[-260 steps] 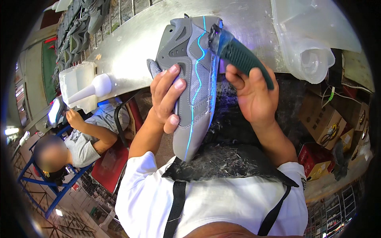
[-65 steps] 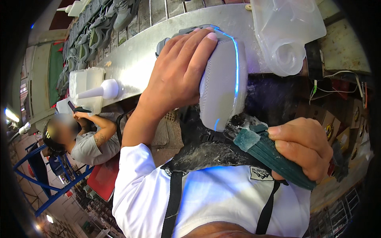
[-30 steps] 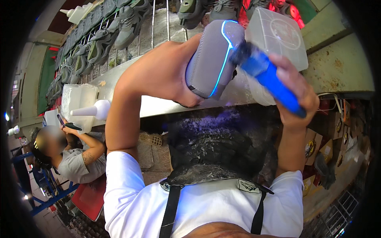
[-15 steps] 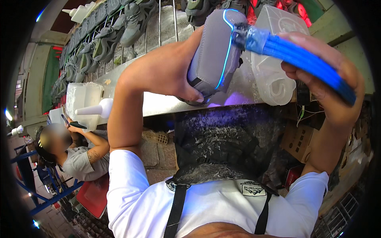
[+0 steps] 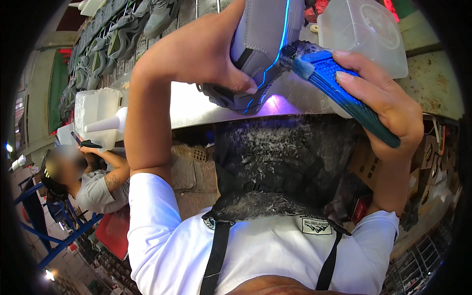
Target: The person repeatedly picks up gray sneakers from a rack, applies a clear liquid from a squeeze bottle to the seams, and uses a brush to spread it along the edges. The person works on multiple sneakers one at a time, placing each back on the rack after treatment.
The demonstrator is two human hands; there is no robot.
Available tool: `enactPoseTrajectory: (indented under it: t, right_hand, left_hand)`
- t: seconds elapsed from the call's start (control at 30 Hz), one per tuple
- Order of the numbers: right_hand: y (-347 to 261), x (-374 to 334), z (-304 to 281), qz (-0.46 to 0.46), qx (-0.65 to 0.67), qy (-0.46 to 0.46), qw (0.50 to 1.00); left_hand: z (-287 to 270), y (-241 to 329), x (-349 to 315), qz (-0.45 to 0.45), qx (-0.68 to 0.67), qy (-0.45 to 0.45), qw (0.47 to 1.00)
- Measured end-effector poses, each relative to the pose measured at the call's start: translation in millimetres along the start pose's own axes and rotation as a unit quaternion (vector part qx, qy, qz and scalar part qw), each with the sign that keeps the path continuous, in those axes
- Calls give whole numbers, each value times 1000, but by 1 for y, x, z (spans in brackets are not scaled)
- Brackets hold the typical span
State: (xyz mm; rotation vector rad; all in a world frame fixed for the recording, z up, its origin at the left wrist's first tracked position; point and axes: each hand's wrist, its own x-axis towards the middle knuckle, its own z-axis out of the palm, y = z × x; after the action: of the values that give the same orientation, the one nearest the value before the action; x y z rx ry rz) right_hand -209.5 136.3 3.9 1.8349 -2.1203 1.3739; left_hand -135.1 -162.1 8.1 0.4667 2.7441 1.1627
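Observation:
My left hand (image 5: 211, 49) is closed around a grey shoe upper (image 5: 263, 46), thumb pressed to its near side. The shoe is raised above the metal bench, and a glowing blue line runs along its side. A blue-handled brush (image 5: 339, 88) is gripped in my right hand (image 5: 393, 108), fingers laid along the handle. Its dark bristles touch the shoe's right side at the blue line. The palm side of my right hand is hidden. The top of the shoe is cut off by the picture's upper edge.
A translucent plastic container (image 5: 361, 37) stands at the far right. On the left are a clear tub (image 5: 93, 105) and a white nozzle bottle (image 5: 110, 123) by the metal bench (image 5: 191, 105). Grey shoes (image 5: 123, 39) hang on a rack behind. A person (image 5: 101, 189) sits at far left.
The shoe and my left hand have shifted up and slightly left in view. The brush has come lower along the blue line, its handle now turned to show its top face.

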Motion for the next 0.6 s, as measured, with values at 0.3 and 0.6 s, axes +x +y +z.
enactPoseTrajectory:
  t: [0.3, 0.6]
  right_hand:
    - [12, -15, 38, -18, -50, 59, 997]
    - [26, -17, 56, -55, -61, 71, 994]
  left_hand:
    - [-13, 15, 6, -91, 61, -18, 994]
    - [-8, -13, 11, -75, 28, 16, 997]
